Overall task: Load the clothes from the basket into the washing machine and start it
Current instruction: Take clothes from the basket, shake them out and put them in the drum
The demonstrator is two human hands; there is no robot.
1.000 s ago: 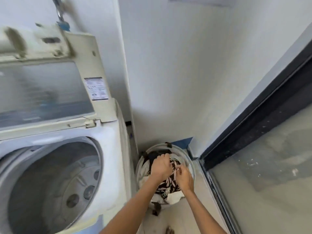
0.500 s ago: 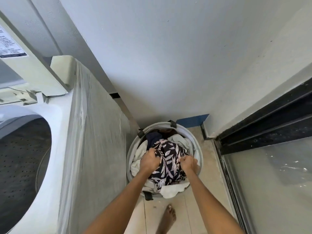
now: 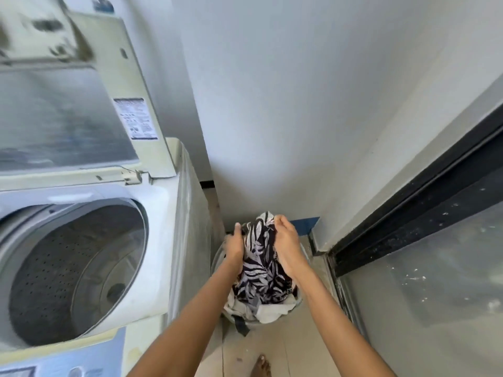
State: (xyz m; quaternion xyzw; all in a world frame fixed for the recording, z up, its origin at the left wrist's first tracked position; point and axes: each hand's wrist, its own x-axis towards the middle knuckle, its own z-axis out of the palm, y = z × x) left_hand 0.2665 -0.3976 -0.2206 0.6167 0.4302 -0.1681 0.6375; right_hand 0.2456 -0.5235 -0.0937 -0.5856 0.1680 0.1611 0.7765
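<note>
Gripping a black-and-white leaf-print garment [image 3: 260, 268] from either side, both hands hold it bunched between them, over the laundry basket [image 3: 298, 300] on the floor. The left hand [image 3: 234, 247] has its fingers curled into the cloth on the side nearer the washing machine [image 3: 160, 240], thumb pointing up along the fabric. The right hand [image 3: 285, 244] pinches the top edge of the same garment, its fingers folded over the cloth near the highest point of the bundle. The garment's upper part rises between the two hands, while its lower part hangs down and meets the pile in the basket.

That pile shows white cloth [image 3: 268, 312] along the near edge, under the printed piece. The basket is round and pale, with a dark strap [image 3: 241, 326] hanging at its near side; much of its rim is hidden by the arms and the clothes. It stands in the corner, just beside the right wall of the washing machine and near a dark-framed glass door [image 3: 422, 254].

The washing machine has its lid [image 3: 68, 110] raised, and its perforated drum [image 3: 73, 270] is visible with no clothes showing inside. A bare foot [image 3: 260, 366] stands on the tiled floor [image 3: 294, 349] below the basket.
</note>
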